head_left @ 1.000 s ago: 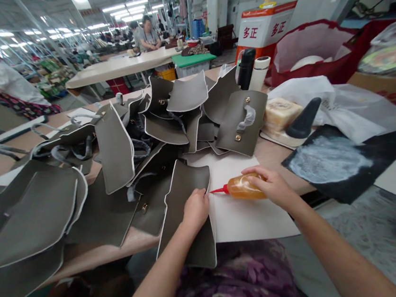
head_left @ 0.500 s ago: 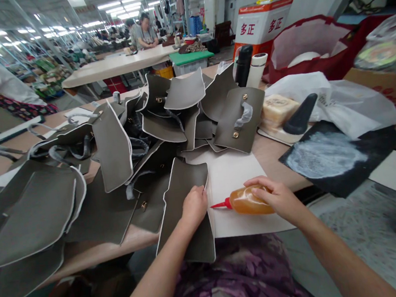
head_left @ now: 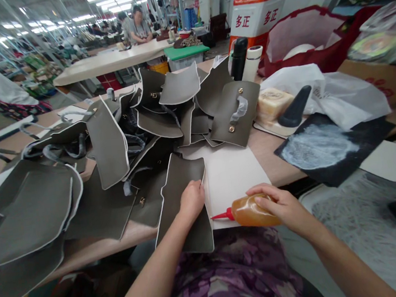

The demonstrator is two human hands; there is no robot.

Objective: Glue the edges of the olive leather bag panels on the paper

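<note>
My left hand (head_left: 192,199) grips the right edge of a grey-brown leather bag panel (head_left: 176,210), its fingertips curled over the pale rim. In my right hand (head_left: 279,203) lies a squeeze bottle of amber glue (head_left: 253,211), tilted nearly flat. Its red pointed nozzle (head_left: 222,216) meets the panel's right edge below my left hand; whether it touches is too fine to tell. Under the nozzle is a white sheet (head_left: 233,173). Past the panel, a bag panel with a wrapped handle (head_left: 230,130) and gold fittings leans on the heap.
Several more grey-brown bag pieces (head_left: 29,210) cover the table's left side. To the right are a yellowish block (head_left: 273,104), a black-handled tool (head_left: 295,108), a black sheet with white smears (head_left: 319,149), and two flasks (head_left: 240,59). Other people (head_left: 139,26) work further off.
The bottle and its nozzle have slid toward me along the panel's right edge. My left hand keeps its hold on the panel. The whole view has shifted slightly.
</note>
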